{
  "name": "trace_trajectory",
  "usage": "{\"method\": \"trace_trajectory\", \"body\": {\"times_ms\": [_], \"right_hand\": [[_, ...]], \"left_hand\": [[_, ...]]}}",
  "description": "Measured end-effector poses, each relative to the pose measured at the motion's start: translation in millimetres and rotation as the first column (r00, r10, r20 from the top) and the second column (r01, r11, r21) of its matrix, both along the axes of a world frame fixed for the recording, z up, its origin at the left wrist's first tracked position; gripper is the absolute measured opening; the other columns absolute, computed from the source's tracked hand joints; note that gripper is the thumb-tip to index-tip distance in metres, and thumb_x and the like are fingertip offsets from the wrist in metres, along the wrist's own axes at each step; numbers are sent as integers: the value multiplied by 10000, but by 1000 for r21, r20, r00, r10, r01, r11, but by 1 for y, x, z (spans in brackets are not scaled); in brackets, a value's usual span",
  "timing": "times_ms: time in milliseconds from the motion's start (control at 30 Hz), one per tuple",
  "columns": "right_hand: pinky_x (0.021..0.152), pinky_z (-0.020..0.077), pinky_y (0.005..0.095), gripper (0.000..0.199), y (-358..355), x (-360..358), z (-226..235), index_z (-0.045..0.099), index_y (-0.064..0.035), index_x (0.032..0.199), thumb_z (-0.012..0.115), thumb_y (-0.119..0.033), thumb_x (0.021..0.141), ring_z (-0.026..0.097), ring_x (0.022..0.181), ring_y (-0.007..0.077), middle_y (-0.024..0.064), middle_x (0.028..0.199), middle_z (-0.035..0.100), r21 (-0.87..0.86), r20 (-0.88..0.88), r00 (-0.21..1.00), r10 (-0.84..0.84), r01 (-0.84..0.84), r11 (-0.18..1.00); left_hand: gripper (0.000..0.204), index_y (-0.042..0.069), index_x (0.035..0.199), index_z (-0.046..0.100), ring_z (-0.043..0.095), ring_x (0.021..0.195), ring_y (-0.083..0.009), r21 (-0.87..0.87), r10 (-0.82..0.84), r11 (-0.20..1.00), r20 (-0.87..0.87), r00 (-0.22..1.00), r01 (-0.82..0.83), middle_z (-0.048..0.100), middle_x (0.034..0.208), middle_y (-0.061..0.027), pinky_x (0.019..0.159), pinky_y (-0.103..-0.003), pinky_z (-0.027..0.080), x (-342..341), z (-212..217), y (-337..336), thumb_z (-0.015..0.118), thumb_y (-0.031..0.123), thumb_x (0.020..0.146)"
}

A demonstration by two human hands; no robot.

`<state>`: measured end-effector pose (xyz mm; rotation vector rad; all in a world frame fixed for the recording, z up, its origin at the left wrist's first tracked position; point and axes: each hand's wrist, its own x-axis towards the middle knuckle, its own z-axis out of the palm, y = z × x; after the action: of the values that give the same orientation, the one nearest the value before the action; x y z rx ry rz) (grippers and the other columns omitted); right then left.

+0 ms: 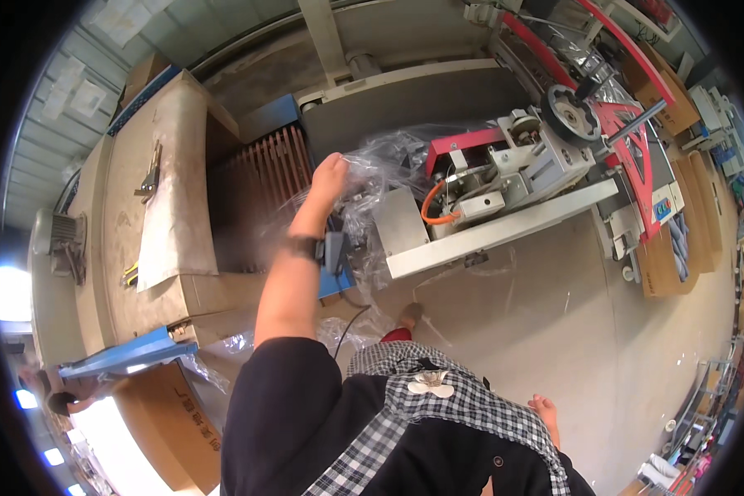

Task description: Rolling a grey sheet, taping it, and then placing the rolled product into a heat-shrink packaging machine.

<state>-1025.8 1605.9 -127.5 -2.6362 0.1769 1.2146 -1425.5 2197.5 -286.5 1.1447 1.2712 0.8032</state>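
Note:
My left arm reaches forward over the machinery, and my left hand is closed on crumpled clear plastic film. The film spreads between a bed of brown rollers on the left and a sealing machine with a red guard on the right. Some of it hangs down past the machine's front edge. My right hand is low by my right side, away from the machine. Its fingers look loosely apart, with nothing visible in them. A dark band with a boxy device is on my left wrist.
A large beige housing stands at the left, with a pale sheet and a metal tool on top. A black handwheel rises on the right. Cardboard boxes stand at lower left and far right. Loose film lies on the floor.

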Motion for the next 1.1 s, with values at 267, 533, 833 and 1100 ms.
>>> {"method": "trace_trajectory", "body": {"times_ms": [267, 533, 833, 1100], "right_hand": [[665, 464, 291, 313, -59, 25, -99, 618, -24, 1081, 601, -269, 888, 612, 738, 146, 58, 904, 668, 114, -90, 989, 120, -110, 987], [979, 436, 366, 577, 83, 11, -114, 508, -10, 1283, 657, -373, 860, 533, 1177, 272, 167, 1258, 568, 440, -171, 680, 713, -595, 673], [1109, 241, 401, 1045, 257, -291, -75, 132, 70, 1441, 726, -463, 768, 259, 1381, 336, 287, 1457, 273, 654, -183, 801, 570, -334, 679], [975, 388, 345, 741, 297, -280, -139, 518, 93, 1236, 814, -331, 706, 500, 1192, 271, 173, 1287, 542, 550, -223, 931, 291, -127, 826]], "left_hand": [[101, 66, 898, 579, 545, 655, -134, -65, -302, 951, -381, 874, 301, 587, 749, -13, 603, -312, 457, 0, 26, -190, 568, 142, 833], [390, 114, 1145, 594, 636, 816, -258, -391, -617, 786, -443, 651, 479, 663, 941, -122, 731, -364, 494, -28, 65, -379, 609, 179, 760], [278, 87, 997, 677, 624, 902, -269, -476, -226, 875, -252, 941, 83, 666, 874, -145, 820, -347, 471, -223, 103, -547, 613, 309, 843], [337, 189, 1129, 629, 599, 951, -249, -530, 289, 635, -511, 810, -561, 589, 1079, -43, 722, -392, 533, -281, 95, -607, 457, 404, 935]]}}
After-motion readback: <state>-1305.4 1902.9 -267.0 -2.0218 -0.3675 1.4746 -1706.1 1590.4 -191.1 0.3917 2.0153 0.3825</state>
